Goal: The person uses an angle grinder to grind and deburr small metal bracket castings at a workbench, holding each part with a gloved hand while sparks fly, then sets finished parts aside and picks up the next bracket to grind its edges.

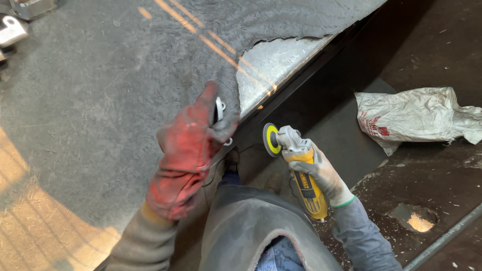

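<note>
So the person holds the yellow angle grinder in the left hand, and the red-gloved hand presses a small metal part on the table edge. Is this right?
Not quite. The head view shows the yellow angle grinder in the right hand, which wears a grey glove. The rest holds: the red-gloved left hand presses a small metal part at the edge of the table.

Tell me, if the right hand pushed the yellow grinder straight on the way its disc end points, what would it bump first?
Probably the dark table edge: the right hand aims the grinder up-left at it. Depth is unclear.
</note>
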`<control>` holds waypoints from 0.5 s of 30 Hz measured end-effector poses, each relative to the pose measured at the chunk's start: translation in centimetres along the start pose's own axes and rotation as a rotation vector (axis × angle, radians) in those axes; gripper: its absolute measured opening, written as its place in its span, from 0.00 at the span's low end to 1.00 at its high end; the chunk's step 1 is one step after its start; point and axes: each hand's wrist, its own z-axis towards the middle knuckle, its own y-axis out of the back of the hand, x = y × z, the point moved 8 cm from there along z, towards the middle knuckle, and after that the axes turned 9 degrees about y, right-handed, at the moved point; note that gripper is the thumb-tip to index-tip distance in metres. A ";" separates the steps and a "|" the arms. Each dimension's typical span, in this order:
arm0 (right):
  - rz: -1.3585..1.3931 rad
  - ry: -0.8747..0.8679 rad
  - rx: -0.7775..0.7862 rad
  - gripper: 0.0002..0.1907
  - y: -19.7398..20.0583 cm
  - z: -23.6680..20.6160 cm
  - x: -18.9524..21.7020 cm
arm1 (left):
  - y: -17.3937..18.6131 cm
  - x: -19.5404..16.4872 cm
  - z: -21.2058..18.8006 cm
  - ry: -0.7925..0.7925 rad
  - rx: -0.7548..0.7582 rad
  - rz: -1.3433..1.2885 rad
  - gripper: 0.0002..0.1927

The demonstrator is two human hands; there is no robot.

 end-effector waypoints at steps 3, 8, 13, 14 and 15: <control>-0.003 0.029 0.087 0.28 -1.4 0.7 0.9 | 2.2 -2.1 -0.4 -0.307 -0.227 0.042 0.39; -0.075 0.050 0.274 0.28 -4.2 2.8 1.8 | 1.8 -2.0 -0.7 -1.014 -0.538 -0.418 0.33; -0.154 0.014 0.463 0.30 -6.6 5.3 2.4 | -2.0 -0.9 2.3 -0.961 -0.492 -0.435 0.33; -0.189 -0.006 0.474 0.30 -6.7 5.7 2.4 | -2.2 -0.9 2.3 -0.959 -0.501 -0.421 0.32; -0.225 -0.026 0.484 0.29 -6.7 5.9 2.3 | -2.4 -0.9 2.5 -0.926 -0.480 -0.433 0.32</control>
